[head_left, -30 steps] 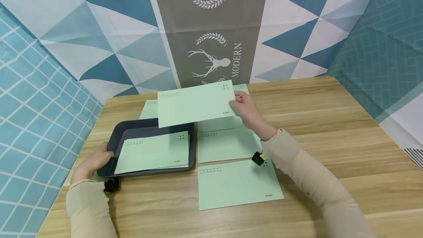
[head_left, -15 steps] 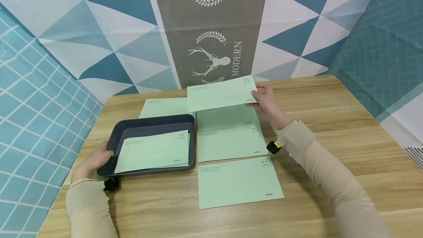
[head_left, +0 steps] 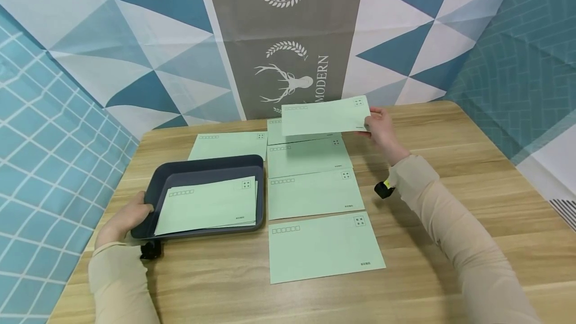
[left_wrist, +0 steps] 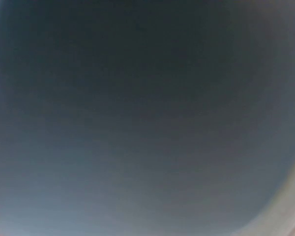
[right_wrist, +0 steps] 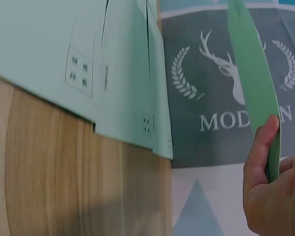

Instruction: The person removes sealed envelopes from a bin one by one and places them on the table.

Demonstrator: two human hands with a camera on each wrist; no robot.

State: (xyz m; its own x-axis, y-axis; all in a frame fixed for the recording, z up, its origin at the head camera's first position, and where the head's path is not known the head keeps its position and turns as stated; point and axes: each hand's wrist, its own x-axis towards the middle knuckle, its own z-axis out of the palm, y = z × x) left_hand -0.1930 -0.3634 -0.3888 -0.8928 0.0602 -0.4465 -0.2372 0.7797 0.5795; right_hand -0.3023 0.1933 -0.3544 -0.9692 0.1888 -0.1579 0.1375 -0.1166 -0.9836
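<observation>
My right hand [head_left: 381, 128] pinches a pale green envelope [head_left: 324, 118] by its right end, holding it above the far part of the table; the right wrist view shows the thumb and fingers on either side of that envelope [right_wrist: 255, 78]. At the left, my left hand [head_left: 128, 216] grips the left rim of a dark grey tray [head_left: 204, 164]. A small stack of green envelopes [head_left: 207, 209] lies inside this tray. To its right, several envelopes [head_left: 315, 194] lie in a column on the table. The left wrist view is dark and blurred.
Behind the tray another green envelope [head_left: 229, 145] lies flat on the wooden table [head_left: 427, 174]. A patterned cloth backdrop [head_left: 288, 39] rises along the table's far edge. Blue tiled cloth [head_left: 36, 174] stands at the left.
The right hand has carried its envelope right and away from over the tray, toward the far end of the envelope column. The left hand and tray have stayed put.
</observation>
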